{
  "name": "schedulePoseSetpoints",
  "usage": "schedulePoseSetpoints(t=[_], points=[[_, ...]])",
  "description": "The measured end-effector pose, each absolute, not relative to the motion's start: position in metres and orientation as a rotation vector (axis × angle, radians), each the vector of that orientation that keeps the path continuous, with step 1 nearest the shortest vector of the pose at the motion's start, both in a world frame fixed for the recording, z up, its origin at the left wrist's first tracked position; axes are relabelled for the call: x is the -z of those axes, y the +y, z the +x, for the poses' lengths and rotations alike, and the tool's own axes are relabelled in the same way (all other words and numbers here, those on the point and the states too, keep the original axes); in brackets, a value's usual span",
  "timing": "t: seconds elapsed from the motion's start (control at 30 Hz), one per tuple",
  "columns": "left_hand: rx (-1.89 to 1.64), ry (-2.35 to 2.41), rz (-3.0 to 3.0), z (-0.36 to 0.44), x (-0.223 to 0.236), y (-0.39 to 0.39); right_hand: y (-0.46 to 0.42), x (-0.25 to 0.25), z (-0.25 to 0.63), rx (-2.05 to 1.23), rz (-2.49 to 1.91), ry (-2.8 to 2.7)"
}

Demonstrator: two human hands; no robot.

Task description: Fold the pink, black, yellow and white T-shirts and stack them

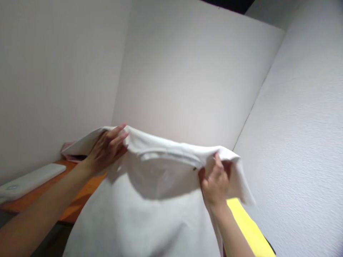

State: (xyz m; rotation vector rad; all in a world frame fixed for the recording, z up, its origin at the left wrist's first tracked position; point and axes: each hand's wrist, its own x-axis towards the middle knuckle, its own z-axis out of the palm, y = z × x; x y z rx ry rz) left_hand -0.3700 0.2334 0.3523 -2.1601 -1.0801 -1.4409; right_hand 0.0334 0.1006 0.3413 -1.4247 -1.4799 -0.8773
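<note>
A white garment (pixel 150 207), seemingly a T-shirt, is held up in front of me by its top edge and hangs down toward me. My left hand (pixel 107 148) grips the left shoulder part, with its fingers curled over the cloth. At the right shoulder part my right hand (pixel 215 180) pinches the fabric, fingers closed on a fold. A sleeve flap droops to the right of my right hand.
An orange table top (pixel 77 203) lies under the garment. A flat white object (pixel 29 180) rests at its left edge, and a pink cloth (pixel 66 150) sits by the wall. Something yellow (pixel 249 228) shows at lower right. White partition walls (pixel 187 71) enclose the space.
</note>
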Motion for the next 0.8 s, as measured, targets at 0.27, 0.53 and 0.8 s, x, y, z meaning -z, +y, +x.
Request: schedulePoseSetpoints(t=[0.27, 0.53, 0.8], points=[[0.803, -1.611, -2.538, -0.308, -0.261, 0.350, 0.244, -0.269, 0.053, 0.207, -2.197, -1.883], [0.452, -1.838, -2.599, -0.323, -0.180, 0.372, 0.271, -0.203, 0.081, 0.063, -2.358, -1.951], [0.421, -1.767, -2.607, -0.308, -0.179, 0.406, 0.288, -0.202, 0.092, 0.099, -2.387, -1.872]])
